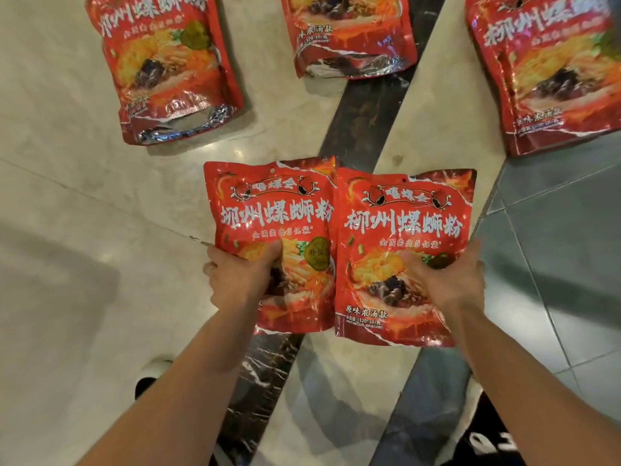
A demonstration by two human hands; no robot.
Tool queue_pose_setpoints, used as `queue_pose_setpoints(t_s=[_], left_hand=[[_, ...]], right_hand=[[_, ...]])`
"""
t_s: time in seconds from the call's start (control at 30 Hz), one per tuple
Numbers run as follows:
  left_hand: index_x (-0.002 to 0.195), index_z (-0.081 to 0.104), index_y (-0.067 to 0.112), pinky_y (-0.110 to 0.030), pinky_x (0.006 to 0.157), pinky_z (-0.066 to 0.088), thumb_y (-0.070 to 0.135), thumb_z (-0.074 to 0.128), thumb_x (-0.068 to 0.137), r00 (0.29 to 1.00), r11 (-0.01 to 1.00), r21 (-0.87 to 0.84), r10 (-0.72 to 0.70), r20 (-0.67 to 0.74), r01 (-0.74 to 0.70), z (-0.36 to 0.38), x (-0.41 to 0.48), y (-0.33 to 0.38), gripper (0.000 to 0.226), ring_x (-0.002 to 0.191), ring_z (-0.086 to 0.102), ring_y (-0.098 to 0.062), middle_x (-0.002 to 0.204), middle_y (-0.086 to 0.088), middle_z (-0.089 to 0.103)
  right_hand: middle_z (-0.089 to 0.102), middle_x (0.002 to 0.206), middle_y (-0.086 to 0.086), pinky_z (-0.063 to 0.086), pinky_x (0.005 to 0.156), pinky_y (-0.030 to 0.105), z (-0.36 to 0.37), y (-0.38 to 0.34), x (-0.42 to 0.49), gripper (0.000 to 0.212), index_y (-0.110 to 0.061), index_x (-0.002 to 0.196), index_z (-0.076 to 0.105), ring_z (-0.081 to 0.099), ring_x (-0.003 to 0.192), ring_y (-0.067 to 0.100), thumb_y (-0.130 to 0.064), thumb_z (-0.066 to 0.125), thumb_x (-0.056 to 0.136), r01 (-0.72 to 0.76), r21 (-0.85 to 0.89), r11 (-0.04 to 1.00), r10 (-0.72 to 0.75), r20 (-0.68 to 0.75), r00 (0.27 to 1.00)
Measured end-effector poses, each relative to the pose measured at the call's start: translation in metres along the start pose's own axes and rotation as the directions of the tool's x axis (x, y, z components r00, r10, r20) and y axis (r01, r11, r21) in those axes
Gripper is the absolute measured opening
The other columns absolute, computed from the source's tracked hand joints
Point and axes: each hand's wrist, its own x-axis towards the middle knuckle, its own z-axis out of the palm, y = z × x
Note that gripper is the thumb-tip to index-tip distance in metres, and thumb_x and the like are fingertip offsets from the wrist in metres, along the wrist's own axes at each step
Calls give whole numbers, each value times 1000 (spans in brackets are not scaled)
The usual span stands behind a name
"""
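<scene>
I hold two red noodle packets side by side above the floor, their printed fronts facing me. My left hand [240,275] grips the left packet [272,210] at its lower left, thumb across the front. My right hand [447,279] grips the right packet [403,223] at its lower right, thumb on the front. The right packet's left edge slightly overlaps the left packet. Three more of the same red packets lie on the floor beyond: one at top left [161,68], one at top centre [349,35], one at top right [551,72].
The floor is glossy beige tile [67,196] crossed by a dark marble strip [363,129] running diagonally. Grey tiles [564,264] lie to the right. A white and black shoe [151,375] shows at lower left, and dark printed clothing [487,445] at lower right.
</scene>
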Motion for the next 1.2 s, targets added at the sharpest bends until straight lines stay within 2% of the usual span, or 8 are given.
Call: queue_pose_setpoints(t_s=[0.1, 0.23, 0.43, 0.53, 0.73, 0.83, 1.03, 1.2], left_hand=[[125, 52, 16, -54, 94, 54, 73, 89, 37, 989, 976, -217, 1, 150, 32, 3, 10, -2, 111, 103, 69, -29, 116, -2, 70], [113, 68, 13, -44, 83, 60, 36, 95, 60, 863, 947, -311, 92, 496, 78, -11, 11, -3, 63, 89, 75, -30, 106, -7, 77], [124, 62, 11, -55, 91, 56, 30, 89, 68, 763, 933, -357, 195, 617, 51, -58, -10, -4, 65, 96, 73, -38, 111, -13, 75], [127, 58, 13, -52, 88, 57, 25, 87, 75, 740, 918, -394, 242, 628, 33, -100, -38, 16, 61, 99, 72, -39, 115, -15, 73], [129, 59, 17, -57, 96, 52, 25, 88, 74, 696, 884, -453, 399, 597, -118, -216, -134, 124, 63, 102, 72, -36, 115, -11, 74], [133, 56, 17, -59, 97, 52, 32, 94, 59, 680, 818, -541, 509, 527, -194, -294, -204, 197, 84, 105, 71, -37, 119, -12, 72], [121, 65, 17, -50, 91, 55, 51, 99, 25, 602, 654, -661, 709, 368, -367, -467, -382, 314, 108, 96, 74, -34, 109, -10, 76], [119, 67, 19, -52, 100, 51, 46, 95, 32, 490, 496, -728, 835, 251, -473, -576, -525, 356, 95, 101, 73, -31, 109, -5, 77]], right_hand=[[61, 129, -2, 45, 105, 52, 6, -6, 0, 96, -24, 138, 40, 58, 121, 27, -57, 87, 62, -49, 72, 996, 44, 68, 997], [69, 109, -1, 50, 89, 36, -8, -12, -4, 43, -22, 107, 64, 65, 95, 20, -34, 86, 72, -107, 198, 974, 40, 316, 948], [75, 109, -1, 54, 95, 50, -44, -17, -28, 66, -21, 118, 67, 73, 98, 24, -39, 90, 59, -100, 264, 959, -28, 442, 897], [77, 104, 1, 57, 84, 42, -83, -39, -54, 42, -22, 111, 67, 75, 90, 22, -24, 84, 72, -120, 366, 923, -75, 478, 875], [78, 91, -3, 55, 75, 33, -216, -144, -132, 39, -21, 104, 67, 75, 81, 16, -19, 84, 68, 35, 444, 895, -210, 353, 912], [75, 87, -8, 52, 65, 25, -309, -215, -183, 32, -23, 99, 67, 72, 75, 12, -16, 85, 74, 207, 437, 875, -325, 215, 921], [71, 77, -14, 48, 50, 13, -512, -332, -323, 20, -24, 86, 69, 67, 57, -4, -17, 85, 75, 447, 461, 766, -509, 11, 861], [72, 79, -1, 51, 50, 12, -658, -369, -460, 21, -20, 81, 69, 65, 53, -2, -7, 83, 75, 589, 454, 669, -594, -151, 790]])
